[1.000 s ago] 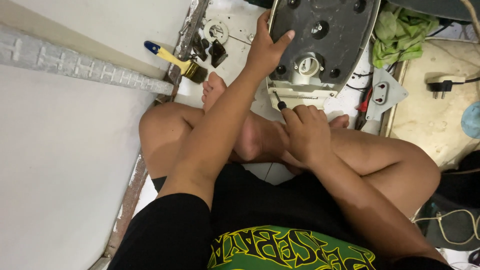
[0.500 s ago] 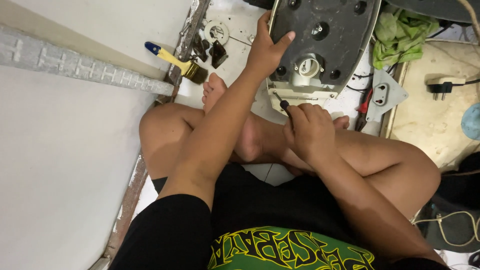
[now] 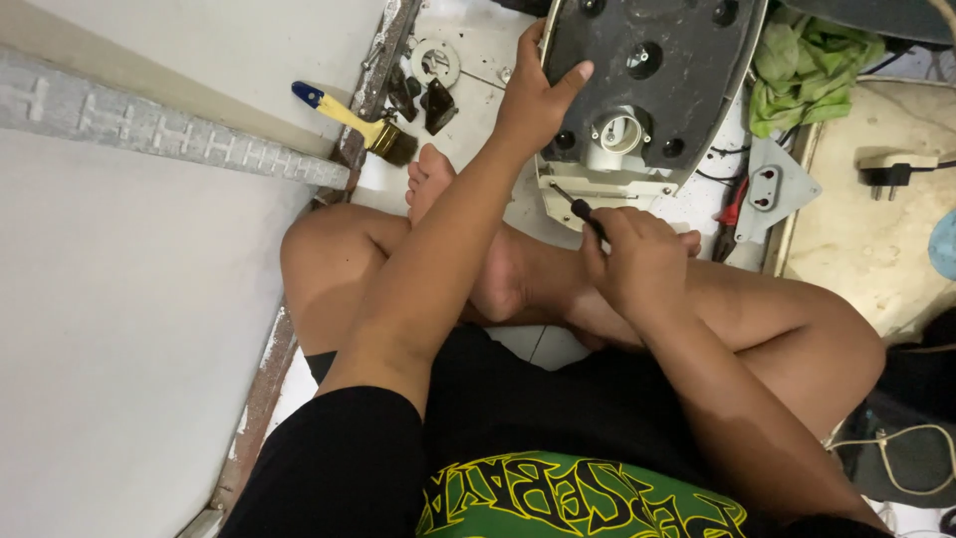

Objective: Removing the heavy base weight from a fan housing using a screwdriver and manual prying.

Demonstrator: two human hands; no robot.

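- On the floor before the crossed legs, a dark grey appliance housing (image 3: 652,60) lies underside-up, exposing its screw points.
- The left hand (image 3: 533,95) clasps the housing's near-left edge, steadying it.
- The right hand (image 3: 637,261) is closed around a screwdriver (image 3: 583,211), tip against the housing's white lower bracket (image 3: 602,189).
- A paintbrush (image 3: 349,118) lies well left of the housing.

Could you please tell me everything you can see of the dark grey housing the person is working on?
The housing is a dark grey, rounded shell, seemingly plastic, lying on the floor with round recessed holes across it. A white cylindrical fitting sits near its lower middle, above a cream bracket. The left hand grips its left edge; the right hand holds a screwdriver tipped against the bracket.
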